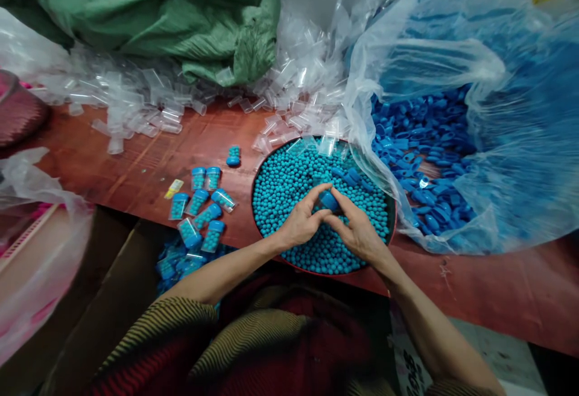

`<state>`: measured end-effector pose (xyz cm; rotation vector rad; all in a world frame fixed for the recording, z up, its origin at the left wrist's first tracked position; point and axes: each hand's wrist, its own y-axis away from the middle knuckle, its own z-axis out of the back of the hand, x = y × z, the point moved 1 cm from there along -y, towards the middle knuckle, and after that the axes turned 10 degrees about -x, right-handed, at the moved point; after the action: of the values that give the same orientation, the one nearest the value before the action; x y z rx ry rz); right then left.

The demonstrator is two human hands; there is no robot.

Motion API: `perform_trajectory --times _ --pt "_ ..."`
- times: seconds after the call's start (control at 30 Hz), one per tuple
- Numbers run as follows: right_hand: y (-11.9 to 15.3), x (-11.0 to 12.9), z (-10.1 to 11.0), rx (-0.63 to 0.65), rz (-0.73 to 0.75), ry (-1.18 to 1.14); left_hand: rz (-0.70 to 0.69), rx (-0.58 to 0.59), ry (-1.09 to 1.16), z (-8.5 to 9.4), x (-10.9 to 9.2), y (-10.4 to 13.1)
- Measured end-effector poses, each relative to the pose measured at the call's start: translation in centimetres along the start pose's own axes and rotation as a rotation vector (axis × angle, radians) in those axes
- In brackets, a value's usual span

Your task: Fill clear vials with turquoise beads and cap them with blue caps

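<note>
My left hand [300, 221] and my right hand [358, 231] meet above a round tray [394, 218] heaped with small blue balls [284, 188]. Between their fingertips they grip a small container with a blue cap [329, 201]; its lower part is mostly hidden by the fingers. Several loose blue caps [350, 177] lie on the balls just behind my hands. At the tray's back edge rest a few clear plastic tubes [326, 145]. To the left, several capped containers filled with blue balls [198, 202] lie on the red table.
A clear plastic bag [502, 203] of blue caps spreads open at right. Clear tubes [158, 103] are piled along the back beside a green sack [158, 16]. Below the table's front edge are more filled blue containers [174, 263]. A cardboard box [106, 287] stands at lower left.
</note>
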<state>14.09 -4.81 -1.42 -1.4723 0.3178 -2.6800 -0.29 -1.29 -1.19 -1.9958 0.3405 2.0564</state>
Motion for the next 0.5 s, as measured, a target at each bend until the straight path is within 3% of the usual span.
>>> perform_trajectory --times 0.1,0.27,0.5 --pt "0.9 0.1 -0.8 0.007 0.114 0.193 0.012 0.019 0.005 0.0 -0.1 0.0" --pt "1.4 0.1 -1.4 -0.118 0.192 0.327 0.088 0.082 0.094 -0.1 -0.5 0.2" --pt "1.8 -0.6 -2.0 -0.166 0.281 0.303 0.215 -0.030 0.139 -1.1 -1.1 1.0"
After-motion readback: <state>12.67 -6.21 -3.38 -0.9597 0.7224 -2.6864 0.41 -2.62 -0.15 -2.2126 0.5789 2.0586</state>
